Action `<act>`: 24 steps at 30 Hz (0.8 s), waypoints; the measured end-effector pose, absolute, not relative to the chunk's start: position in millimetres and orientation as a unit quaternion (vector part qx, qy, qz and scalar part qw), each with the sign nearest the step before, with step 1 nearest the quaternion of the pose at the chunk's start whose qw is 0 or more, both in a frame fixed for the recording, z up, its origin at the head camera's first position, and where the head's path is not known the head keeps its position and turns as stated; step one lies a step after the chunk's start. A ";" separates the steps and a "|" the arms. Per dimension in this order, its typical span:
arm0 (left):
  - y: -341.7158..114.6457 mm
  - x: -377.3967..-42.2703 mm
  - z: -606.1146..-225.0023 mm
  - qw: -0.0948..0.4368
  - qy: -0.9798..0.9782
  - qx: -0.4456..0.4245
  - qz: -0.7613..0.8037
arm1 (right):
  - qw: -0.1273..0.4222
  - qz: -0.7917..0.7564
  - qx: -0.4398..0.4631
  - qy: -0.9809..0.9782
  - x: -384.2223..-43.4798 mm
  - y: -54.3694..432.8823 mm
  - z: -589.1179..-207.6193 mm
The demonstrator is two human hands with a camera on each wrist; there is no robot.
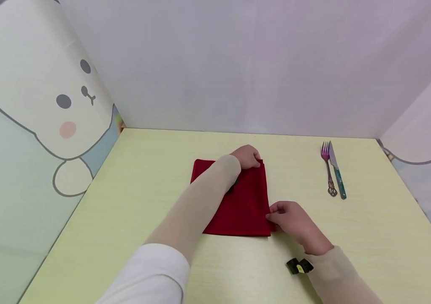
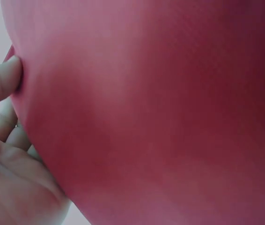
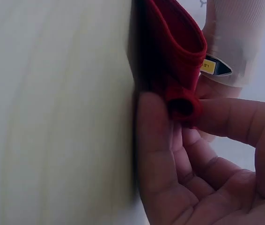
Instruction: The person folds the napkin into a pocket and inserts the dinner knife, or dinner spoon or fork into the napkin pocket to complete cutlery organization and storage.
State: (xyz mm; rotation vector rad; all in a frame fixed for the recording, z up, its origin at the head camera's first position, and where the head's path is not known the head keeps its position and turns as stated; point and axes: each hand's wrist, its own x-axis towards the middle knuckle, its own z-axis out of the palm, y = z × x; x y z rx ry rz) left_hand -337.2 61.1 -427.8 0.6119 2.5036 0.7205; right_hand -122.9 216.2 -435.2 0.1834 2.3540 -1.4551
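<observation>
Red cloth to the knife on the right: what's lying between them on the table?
The fork, beside the knife. From fork to red cloth, the head view shows bare tabletop; the right hand is at the cloth's near right corner.

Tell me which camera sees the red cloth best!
The head view: it shows most of the red cloth on the table, though the left arm covers part. The left wrist view gives a blurry close-up; the right wrist view, just folded edges the right hand pinches.
</observation>
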 end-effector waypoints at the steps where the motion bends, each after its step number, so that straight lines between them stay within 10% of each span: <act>1: 62.2 -336.7 -427.4 0.228 0.911 0.226 0.259 | 0.181 -0.506 0.063 0.841 -122.9 216.8 -434.4; 24: 86.6 -339.0 -438.4 0.214 0.931 0.183 0.234 | 0.170 -0.403 0.051 0.898 -124.8 219.7 -431.2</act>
